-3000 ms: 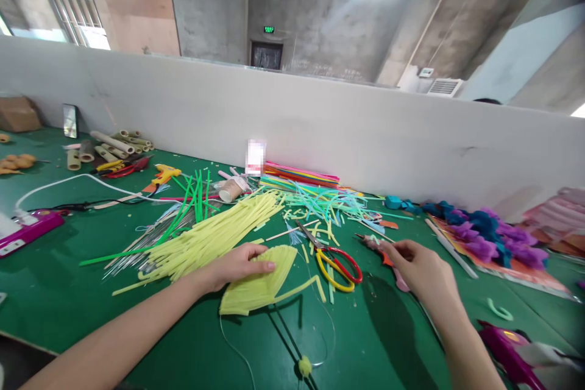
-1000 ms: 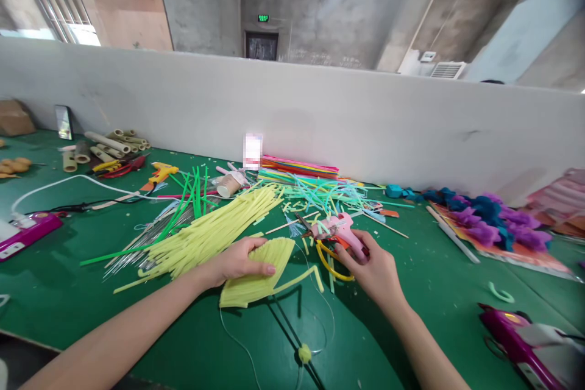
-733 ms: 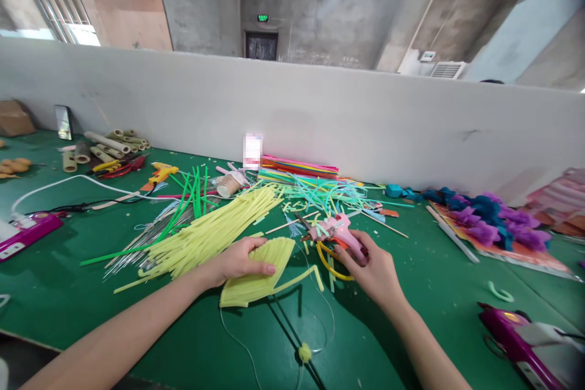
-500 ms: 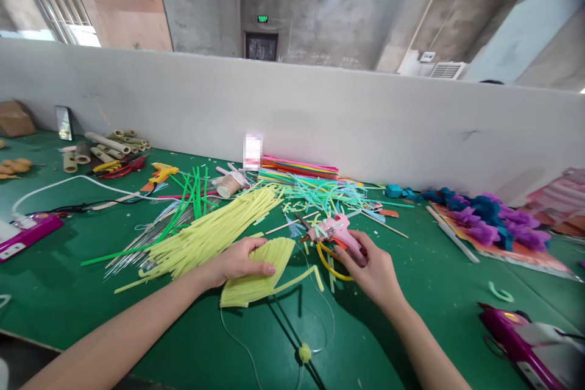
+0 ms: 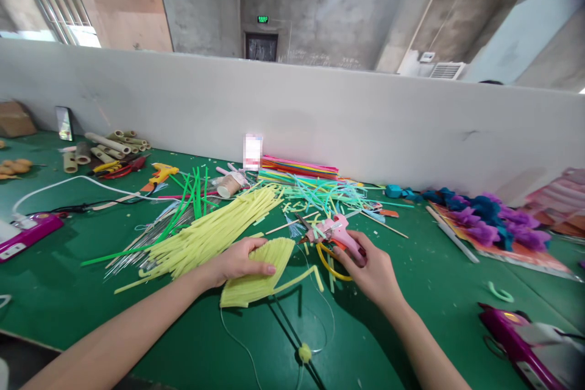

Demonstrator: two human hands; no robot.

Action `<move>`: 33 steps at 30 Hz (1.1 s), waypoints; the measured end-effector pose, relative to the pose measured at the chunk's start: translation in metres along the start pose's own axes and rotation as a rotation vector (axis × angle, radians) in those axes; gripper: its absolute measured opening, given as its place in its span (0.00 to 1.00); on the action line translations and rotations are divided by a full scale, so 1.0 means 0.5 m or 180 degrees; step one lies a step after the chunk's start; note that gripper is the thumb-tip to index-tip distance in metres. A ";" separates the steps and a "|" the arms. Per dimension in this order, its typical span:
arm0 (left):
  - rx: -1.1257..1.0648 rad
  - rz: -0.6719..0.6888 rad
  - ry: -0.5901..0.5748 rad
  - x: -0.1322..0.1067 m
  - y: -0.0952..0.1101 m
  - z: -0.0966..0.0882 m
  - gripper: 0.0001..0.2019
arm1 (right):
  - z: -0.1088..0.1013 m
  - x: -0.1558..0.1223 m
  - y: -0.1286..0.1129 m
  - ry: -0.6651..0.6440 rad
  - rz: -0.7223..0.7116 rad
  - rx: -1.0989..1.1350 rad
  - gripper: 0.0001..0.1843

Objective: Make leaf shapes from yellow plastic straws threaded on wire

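Note:
My left hand (image 5: pixel 244 265) is closed around a yellow fan-shaped piece (image 5: pixel 260 283) made of pipe cleaners laid side by side, thumb on top. One bent yellow strip sticks out from its right edge. My right hand (image 5: pixel 372 268) is wrapped round the handle of a pink glue gun (image 5: pixel 340 231), whose nozzle points left toward the fan piece but stays apart from it. Beneath the glue gun lie scissors with a yellow handle loop (image 5: pixel 326 265), partly hidden. Below the fan piece, dark thin rods carry a small yellow ball (image 5: pixel 304 353), with a thin clear cord looping around.
Loose yellow pipe cleaners (image 5: pixel 214 231) lie behind my left hand, with green ones and metal wires beside them. A yellow glue gun (image 5: pixel 163 173) and bamboo pieces (image 5: pixel 109 145) sit at left. Purple flowers (image 5: pixel 484 219) and a purple power strip (image 5: pixel 516 341) are at right.

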State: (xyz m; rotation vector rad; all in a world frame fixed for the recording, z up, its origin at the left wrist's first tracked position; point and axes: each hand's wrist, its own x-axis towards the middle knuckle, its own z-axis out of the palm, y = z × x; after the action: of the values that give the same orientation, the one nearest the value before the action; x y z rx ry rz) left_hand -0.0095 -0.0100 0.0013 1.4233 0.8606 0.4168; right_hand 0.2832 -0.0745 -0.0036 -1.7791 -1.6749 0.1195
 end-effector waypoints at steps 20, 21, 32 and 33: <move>-0.0073 0.0005 -0.0091 0.000 -0.003 -0.003 0.27 | 0.005 -0.002 0.004 0.0006 -0.0034 -0.0045 0.24; -0.0082 0.0003 -0.0102 0.000 -0.004 -0.003 0.27 | 0.005 -0.002 0.005 0.0007 -0.0026 -0.0040 0.24; -0.0113 0.0002 -0.0107 0.003 -0.006 -0.005 0.26 | 0.005 0.001 0.007 -0.0018 -0.0062 -0.0043 0.24; -0.0105 -0.0004 -0.0097 0.003 -0.006 -0.005 0.26 | 0.006 0.001 0.007 -0.0021 -0.0059 -0.0049 0.24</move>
State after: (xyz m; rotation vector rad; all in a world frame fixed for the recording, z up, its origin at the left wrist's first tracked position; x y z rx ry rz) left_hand -0.0110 -0.0078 -0.0018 1.3954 0.8266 0.4055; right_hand 0.2849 -0.0726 -0.0073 -1.7758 -1.7009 0.1047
